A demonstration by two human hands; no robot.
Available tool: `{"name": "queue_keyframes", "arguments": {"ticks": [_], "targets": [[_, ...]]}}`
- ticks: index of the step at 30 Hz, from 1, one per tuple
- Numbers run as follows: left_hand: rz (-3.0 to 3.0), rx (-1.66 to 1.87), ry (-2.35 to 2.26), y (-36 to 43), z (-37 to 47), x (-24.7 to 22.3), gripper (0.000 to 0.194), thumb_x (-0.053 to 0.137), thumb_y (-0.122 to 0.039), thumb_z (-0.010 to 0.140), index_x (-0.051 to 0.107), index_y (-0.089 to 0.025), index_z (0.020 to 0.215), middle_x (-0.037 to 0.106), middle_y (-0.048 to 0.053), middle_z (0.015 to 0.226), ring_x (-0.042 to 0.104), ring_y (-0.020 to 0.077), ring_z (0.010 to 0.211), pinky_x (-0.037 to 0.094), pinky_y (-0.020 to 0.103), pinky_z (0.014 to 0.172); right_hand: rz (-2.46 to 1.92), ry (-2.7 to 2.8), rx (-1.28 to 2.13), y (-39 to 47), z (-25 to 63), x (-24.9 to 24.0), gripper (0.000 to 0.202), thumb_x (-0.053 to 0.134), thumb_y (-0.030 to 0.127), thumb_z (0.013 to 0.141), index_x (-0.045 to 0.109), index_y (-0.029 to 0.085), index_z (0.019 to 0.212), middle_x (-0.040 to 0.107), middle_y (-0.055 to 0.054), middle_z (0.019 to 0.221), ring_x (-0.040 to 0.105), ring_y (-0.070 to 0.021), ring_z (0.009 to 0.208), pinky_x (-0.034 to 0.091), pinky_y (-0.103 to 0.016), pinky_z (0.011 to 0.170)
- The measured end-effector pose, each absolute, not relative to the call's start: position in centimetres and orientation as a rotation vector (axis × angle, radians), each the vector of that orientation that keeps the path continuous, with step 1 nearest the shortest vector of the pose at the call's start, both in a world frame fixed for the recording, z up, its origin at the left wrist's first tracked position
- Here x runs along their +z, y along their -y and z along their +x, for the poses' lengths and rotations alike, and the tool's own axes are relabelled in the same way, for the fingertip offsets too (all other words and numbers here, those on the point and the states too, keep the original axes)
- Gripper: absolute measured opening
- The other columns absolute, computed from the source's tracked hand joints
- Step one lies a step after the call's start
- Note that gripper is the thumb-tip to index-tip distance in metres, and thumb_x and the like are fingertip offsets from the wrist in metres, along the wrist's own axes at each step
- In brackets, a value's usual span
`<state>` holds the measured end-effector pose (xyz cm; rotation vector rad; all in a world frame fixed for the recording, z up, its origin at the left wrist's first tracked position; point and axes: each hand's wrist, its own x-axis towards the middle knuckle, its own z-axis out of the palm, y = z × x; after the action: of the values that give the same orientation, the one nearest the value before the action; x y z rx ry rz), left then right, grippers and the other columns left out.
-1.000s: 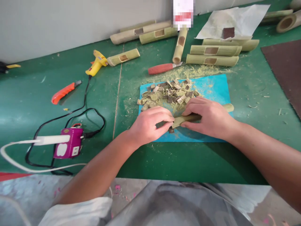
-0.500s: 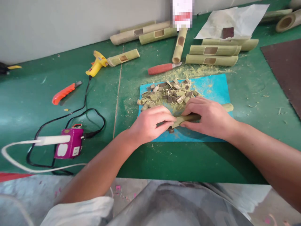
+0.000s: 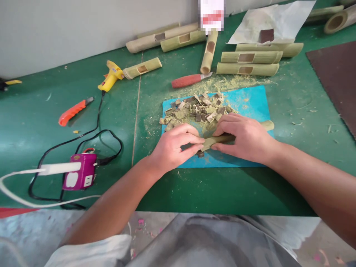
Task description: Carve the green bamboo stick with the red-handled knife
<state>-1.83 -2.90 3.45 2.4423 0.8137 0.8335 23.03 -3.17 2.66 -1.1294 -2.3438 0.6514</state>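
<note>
A bamboo tube (image 3: 210, 142) lies slantwise over a blue sheet (image 3: 250, 100), its far end showing beyond my right hand. My right hand (image 3: 246, 138) is closed around the tube's middle, thumb on the near side and fingers over the top. At the tube's left end, my left hand (image 3: 178, 146) pinches with thumb and fingertips; whether a small piece is also between them is hidden. Just below those fingertips shows a small dark brown piece (image 3: 200, 153). Bamboo chips and dust (image 3: 198, 109) are heaped on the sheet behind both hands.
Behind the sheet lies a red-handled knife (image 3: 190, 80). Several notched bamboo tubes (image 3: 247, 69) line the back. To the left are a yellow glue gun (image 3: 111, 76), an orange utility knife (image 3: 72, 112) and a purple power adapter (image 3: 80, 171) with cords. A dark brown sheet (image 3: 336, 74) lies right.
The whole view has shifted slightly, with things appearing a little further left. Both hands keep nearly the same hold on the bamboo tube.
</note>
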Motion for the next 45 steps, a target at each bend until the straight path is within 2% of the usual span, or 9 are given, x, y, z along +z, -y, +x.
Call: {"name": "queue_keyframes", "arguments": {"ticks": [8,17,22,32,45], "targets": [[2.330,0.793,-0.852,3.3,-1.5,3.6,0.008,0.069,-0.010,0.092,0.075,-0.015,0.093,0.074,0.007,0.093,0.071,0.0132,0.086,0.057,0.025,0.079,-1.126,2.347,0.633,3.3,23.0,2.7,0.017,0.078,0.032,0.082,0.068,0.018,0.084,0.069,-0.006,0.088,0.061,-0.0222,0.086,0.047,-0.035,0.074],[2.264,0.766,-0.919,2.9,-0.8,4.0,0.017,0.068,-0.011,0.091,0.069,-0.015,0.075,0.071,0.004,0.082,0.067,0.0127,0.076,0.051,0.025,0.071,-1.145,2.330,0.663,3.2,22.8,2.8,0.017,0.079,0.031,0.081,0.067,0.018,0.082,0.067,-0.005,0.087,0.060,-0.0215,0.086,0.045,-0.033,0.073],[2.426,0.782,-0.826,3.0,-0.8,4.1,0.012,0.065,-0.012,0.092,0.070,-0.015,0.082,0.071,0.005,0.085,0.065,0.0143,0.080,0.051,0.028,0.074,-1.113,2.332,0.669,3.2,23.0,2.7,0.018,0.078,0.031,0.082,0.065,0.018,0.080,0.064,-0.005,0.086,0.057,-0.0205,0.084,0.044,-0.033,0.072],[2.543,0.809,-0.787,3.0,-0.6,3.9,0.013,0.063,-0.012,0.093,0.069,-0.016,0.083,0.070,0.006,0.085,0.064,0.0152,0.080,0.051,0.029,0.075,-1.118,2.336,0.655,3.2,22.8,2.8,0.019,0.077,0.032,0.083,0.063,0.019,0.078,0.059,-0.003,0.081,0.054,-0.0189,0.080,0.041,-0.032,0.069],[2.540,0.794,-0.781,3.3,-0.3,3.9,0.013,0.061,-0.013,0.094,0.068,-0.018,0.084,0.070,0.004,0.085,0.062,0.0142,0.079,0.052,0.029,0.075,-1.131,2.337,0.668,3.2,22.8,3.0,0.017,0.075,0.030,0.083,0.064,0.019,0.078,0.060,-0.004,0.082,0.055,-0.0199,0.082,0.042,-0.032,0.070]]}}
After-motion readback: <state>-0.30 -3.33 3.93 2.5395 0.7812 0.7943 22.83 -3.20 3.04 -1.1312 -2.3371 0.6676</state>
